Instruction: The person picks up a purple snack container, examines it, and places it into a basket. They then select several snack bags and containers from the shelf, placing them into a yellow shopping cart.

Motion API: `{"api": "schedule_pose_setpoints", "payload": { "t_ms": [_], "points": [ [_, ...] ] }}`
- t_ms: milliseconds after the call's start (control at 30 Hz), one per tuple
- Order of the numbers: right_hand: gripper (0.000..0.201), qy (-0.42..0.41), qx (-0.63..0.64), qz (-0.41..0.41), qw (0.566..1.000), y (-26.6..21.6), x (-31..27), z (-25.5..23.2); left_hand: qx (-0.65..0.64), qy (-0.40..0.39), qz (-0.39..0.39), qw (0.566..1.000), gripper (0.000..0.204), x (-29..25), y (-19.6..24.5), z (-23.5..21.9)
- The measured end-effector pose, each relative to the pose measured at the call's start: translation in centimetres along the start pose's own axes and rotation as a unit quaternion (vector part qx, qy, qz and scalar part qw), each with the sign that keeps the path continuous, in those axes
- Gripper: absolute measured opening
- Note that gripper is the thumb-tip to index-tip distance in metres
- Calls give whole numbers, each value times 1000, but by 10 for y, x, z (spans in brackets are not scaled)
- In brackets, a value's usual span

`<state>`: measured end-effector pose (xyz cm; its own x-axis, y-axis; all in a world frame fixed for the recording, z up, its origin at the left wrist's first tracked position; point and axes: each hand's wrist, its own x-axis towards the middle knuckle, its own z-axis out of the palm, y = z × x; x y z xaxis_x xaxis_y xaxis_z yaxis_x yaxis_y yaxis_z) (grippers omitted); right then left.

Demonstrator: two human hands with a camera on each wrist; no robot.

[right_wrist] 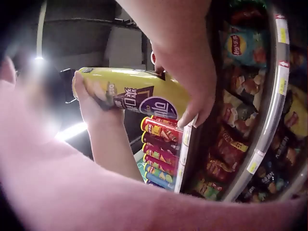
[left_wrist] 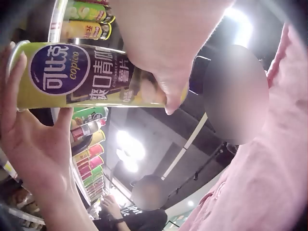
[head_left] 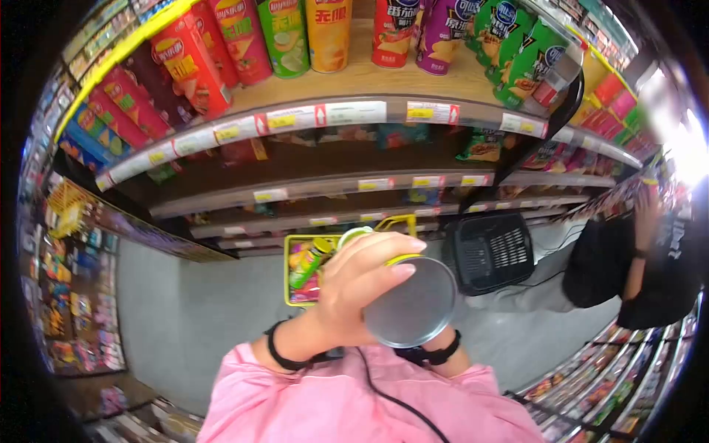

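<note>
A yellow-green potato chip can with a purple label is held between both hands, its silver metal base turned up toward the head camera. My left hand grips the end nearest my face, fingers reaching over the rim in the head view. In the left wrist view my right hand holds the opposite end, its fingers round the rim. The right wrist view shows the right hand from behind, curled about the can. From the head camera, the right hand is hidden behind the can.
Ahead, a shelf carries upright chip cans and green bags, with lower shelves beneath. On the floor stand a yellow basket holding snacks and a green can, and a black basket. A person in black is at right.
</note>
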<state>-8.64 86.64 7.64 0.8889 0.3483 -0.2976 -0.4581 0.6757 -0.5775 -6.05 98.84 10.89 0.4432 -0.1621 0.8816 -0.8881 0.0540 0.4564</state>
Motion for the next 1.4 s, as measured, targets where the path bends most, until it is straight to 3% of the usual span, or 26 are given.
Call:
{"api": "schedule_pose_setpoints", "payload": {
  "t_ms": [133,233,267,433,567,600,733,767,833,900,1067,1167,1233,1400],
  "points": [
    [39,-25,35,14,999,-15,-15,-4,49,3,13,999,53,-6,4,13],
    [37,-32,-3,-67,997,-8,2,-26,72,-9,1,997,53,-5,10,16],
    [36,-80,26,-75,994,-3,15,-41,73,-12,-13,997,56,-7,12,17],
    [41,-31,-62,-166,984,-1,6,-65,58,-25,-35,997,63,-10,14,25],
    [42,4,-37,-159,987,-1,-3,-69,20,0,-66,998,67,-20,16,33],
    [43,1,-41,-112,993,1,4,-84,41,-67,-69,995,85,-22,17,26],
    [44,-41,-79,-58,994,1,2,-76,85,-84,-84,989,86,-27,27,17],
    [42,-20,-121,-98,988,10,5,-76,90,-74,-87,989,86,-29,29,15],
    [41,19,-158,-87,983,27,15,-94,73,-52,-102,991,85,-37,30,17],
    [41,8,-120,-83,989,47,23,-105,91,-36,-118,988,85,-38,38,20],
    [43,-31,-79,-72,994,67,17,-90,104,-48,-107,988,87,-52,49,-6],
    [44,-11,-86,-115,990,76,1,-70,68,-53,-82,993,87,-54,61,-18],
    [46,-9,-83,-100,991,87,-8,-58,57,-54,-68,995,88,-59,68,-31],
    [46,32,-92,-128,987,126,-30,-21,8,-39,-89,995,85,-71,97,-66]
  ]
}}
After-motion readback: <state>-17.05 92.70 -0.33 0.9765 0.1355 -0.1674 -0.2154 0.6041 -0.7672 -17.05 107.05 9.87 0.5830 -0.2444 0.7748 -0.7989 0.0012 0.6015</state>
